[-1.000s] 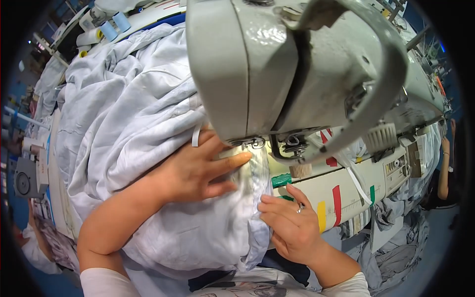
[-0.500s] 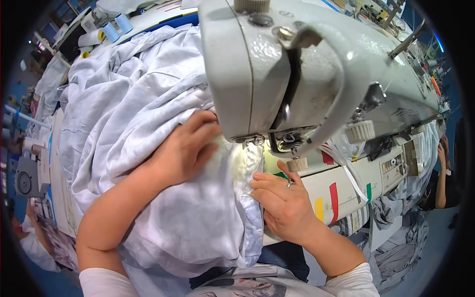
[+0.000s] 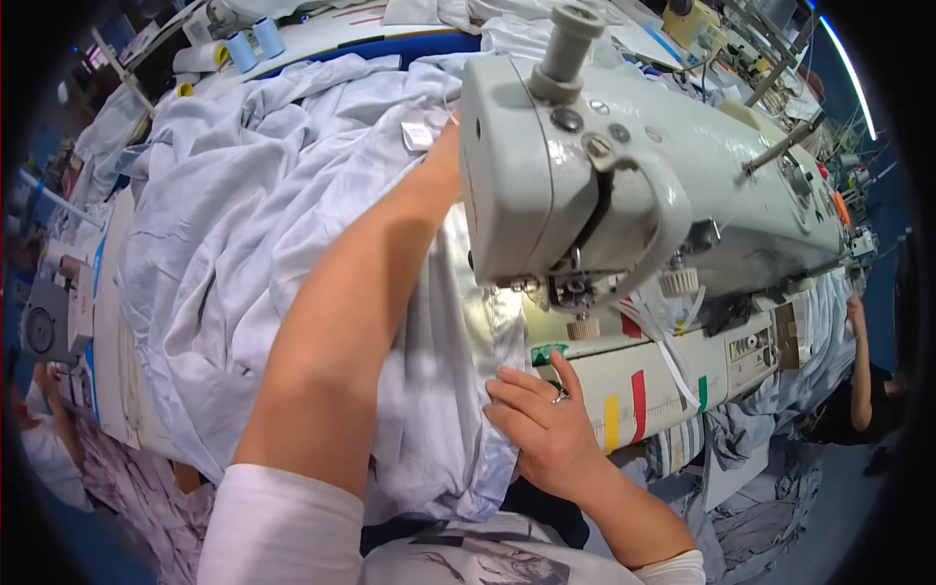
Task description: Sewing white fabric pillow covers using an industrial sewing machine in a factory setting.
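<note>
A large pale white-lilac cloth [image 3: 224, 205] lies bunched over the left of the sewing table and runs under the sewing machine [image 3: 517, 166]. My left arm reaches far forward across it. Only the back part of my left hand [image 3: 449, 156] shows, by a small white label [image 3: 417, 136]; its fingers are hidden behind the machine head. Below the needle area, my right hand [image 3: 548, 429], wearing a ring, grips the cloth's folded edge strip, fingertips on top and thumb out of sight.
Coloured tape strips [image 3: 639, 405] mark the machine bed at the right. Blue thread cones [image 3: 255, 44] stand at the far left. One co-worker's arm [image 3: 860, 366] shows at the right and another person [image 3: 49, 429] at the left. Grey cloth [image 3: 751, 526] hangs at lower right.
My left hand has moved from the cloth beside the needle to far behind the machine head. The right hand stays at the edge strip. My view has shifted, showing more of the machine's top.
</note>
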Action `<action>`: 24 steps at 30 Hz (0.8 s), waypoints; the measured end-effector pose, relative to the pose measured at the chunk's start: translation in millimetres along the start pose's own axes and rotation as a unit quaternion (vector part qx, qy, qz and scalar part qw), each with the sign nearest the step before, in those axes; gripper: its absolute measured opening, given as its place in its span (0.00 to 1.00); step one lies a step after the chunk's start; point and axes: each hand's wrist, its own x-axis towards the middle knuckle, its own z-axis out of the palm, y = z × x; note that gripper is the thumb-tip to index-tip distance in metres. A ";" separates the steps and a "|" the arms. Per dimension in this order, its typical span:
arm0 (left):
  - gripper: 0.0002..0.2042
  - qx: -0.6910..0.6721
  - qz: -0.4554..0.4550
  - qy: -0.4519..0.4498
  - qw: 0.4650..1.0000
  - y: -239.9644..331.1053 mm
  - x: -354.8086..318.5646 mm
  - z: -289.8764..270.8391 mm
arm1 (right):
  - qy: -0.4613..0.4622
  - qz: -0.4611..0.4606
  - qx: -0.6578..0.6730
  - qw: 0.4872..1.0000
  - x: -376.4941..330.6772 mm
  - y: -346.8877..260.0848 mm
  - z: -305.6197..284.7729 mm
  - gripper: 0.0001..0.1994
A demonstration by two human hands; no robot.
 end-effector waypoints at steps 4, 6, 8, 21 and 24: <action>0.26 0.028 0.064 0.008 0.998 40.8 -75.1 -30.1 | 0.036 0.033 -0.001 0.999 -21.1 3.3 -4.6 0.18; 0.29 0.132 0.053 -0.011 0.990 72.9 -158.4 -36.4 | 0.055 0.046 -0.001 0.997 -27.9 5.3 -0.8 0.18; 0.27 0.063 0.051 -0.120 0.989 105.4 -235.9 -56.1 | 0.056 0.027 0.016 0.998 -32.8 2.8 -0.4 0.18; 0.13 0.009 0.247 -0.055 0.967 119.4 -197.8 -46.4 | 0.112 -0.008 -0.015 0.994 -38.6 -10.9 10.1 0.10; 0.12 0.067 0.343 -0.003 0.937 111.5 -184.2 -27.5 | 0.109 -0.009 -0.019 0.994 -42.8 -13.1 4.4 0.09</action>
